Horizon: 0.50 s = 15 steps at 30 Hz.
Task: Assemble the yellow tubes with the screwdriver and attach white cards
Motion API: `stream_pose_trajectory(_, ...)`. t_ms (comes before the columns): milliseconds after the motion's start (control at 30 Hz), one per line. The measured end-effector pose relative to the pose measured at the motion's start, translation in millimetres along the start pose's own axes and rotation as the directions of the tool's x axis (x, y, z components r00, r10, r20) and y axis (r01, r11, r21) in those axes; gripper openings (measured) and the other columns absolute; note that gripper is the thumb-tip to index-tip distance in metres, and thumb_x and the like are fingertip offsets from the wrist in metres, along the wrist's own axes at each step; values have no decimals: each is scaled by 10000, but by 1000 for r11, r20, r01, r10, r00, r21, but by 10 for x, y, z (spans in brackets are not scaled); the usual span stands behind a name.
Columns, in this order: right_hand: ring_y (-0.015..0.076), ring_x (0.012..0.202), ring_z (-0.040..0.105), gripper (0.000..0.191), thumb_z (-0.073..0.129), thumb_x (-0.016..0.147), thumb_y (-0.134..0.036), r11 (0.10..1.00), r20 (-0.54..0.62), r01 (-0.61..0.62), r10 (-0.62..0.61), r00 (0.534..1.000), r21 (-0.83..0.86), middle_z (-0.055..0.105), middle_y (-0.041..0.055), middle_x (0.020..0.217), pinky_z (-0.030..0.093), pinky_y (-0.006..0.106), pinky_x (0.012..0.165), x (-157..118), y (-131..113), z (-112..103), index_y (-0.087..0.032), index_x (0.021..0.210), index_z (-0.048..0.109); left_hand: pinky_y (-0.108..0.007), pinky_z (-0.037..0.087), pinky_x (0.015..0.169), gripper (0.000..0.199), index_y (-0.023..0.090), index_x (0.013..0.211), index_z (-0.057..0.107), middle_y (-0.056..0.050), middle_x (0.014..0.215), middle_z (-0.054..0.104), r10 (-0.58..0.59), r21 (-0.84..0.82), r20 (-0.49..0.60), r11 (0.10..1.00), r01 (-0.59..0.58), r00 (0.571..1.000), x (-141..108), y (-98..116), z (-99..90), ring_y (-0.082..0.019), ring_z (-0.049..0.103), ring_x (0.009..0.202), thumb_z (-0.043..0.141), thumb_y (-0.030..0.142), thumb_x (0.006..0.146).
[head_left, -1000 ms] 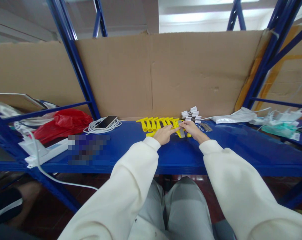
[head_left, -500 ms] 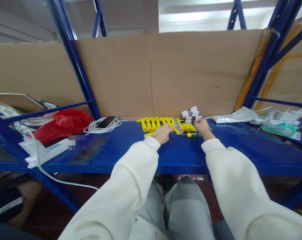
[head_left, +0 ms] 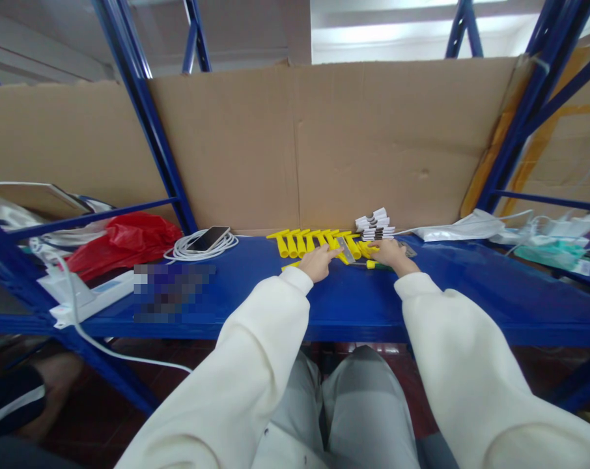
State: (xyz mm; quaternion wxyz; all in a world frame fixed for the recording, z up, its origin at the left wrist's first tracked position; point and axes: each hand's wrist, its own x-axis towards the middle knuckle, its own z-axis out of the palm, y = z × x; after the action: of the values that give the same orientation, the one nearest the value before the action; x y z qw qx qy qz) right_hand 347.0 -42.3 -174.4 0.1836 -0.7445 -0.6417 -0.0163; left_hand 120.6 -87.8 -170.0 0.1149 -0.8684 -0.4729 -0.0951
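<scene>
My left hand [head_left: 315, 262] is closed around a yellow T-shaped scraper [head_left: 342, 255] with a flat grey blade lying across its head. Fingers stretched leftward, my right hand [head_left: 391, 253] reaches over a small pile of yellow plastic pieces [head_left: 366, 249]; its fingertips appear to touch them. Behind the left hand lies a row of several yellow T-shaped handles [head_left: 301, 245]. Just in front of the right hand is a screwdriver [head_left: 373, 264] with a yellow and green handle, partly covered by that hand. A stack of white-and-dark small packs [head_left: 376, 228] stands behind the right hand.
On the blue shelf [head_left: 256, 293] at left are a phone [head_left: 210, 238] on a coiled white cable [head_left: 178, 251], a red bag [head_left: 129, 238] and a white power strip [head_left: 102, 293]. White packaging [head_left: 458, 227] lies at right. A cardboard panel [head_left: 373, 143] closes the back.
My right hand has shifted slightly left, from beside the stacked packs to the yellow pieces, with its fingers now stretched out. My left hand and the scraper have barely moved.
</scene>
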Motion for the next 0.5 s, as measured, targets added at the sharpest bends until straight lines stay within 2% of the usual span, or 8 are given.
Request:
stream_pose_trajectory(267, 358, 1217, 600, 559, 572, 827, -192, 991, 70, 125, -121, 990, -54, 705, 144, 1251, 446, 550, 1008, 40, 19, 72, -295, 1372, 640, -330, 530, 913, 574, 282, 1532, 426, -128, 1259, 591, 8, -12, 8, 1000, -7, 1000, 11, -12, 17, -237, 643, 1128, 346, 144, 980)
stream_pose_trajectory(500, 350, 1259, 589, 553, 505, 867, -171, 992, 154, 108, -98, 983, -59, 656, 122, 1353, 398, 579, 1054, 12, -9, 38, -310, 1389, 619, -329, 523, 935, 584, 287, 1530, 428, -124, 1256, 594, 2, -10, 11, 1000, -2, 1000, 2, 2, 8, -233, 633, 1141, 346, 132, 973)
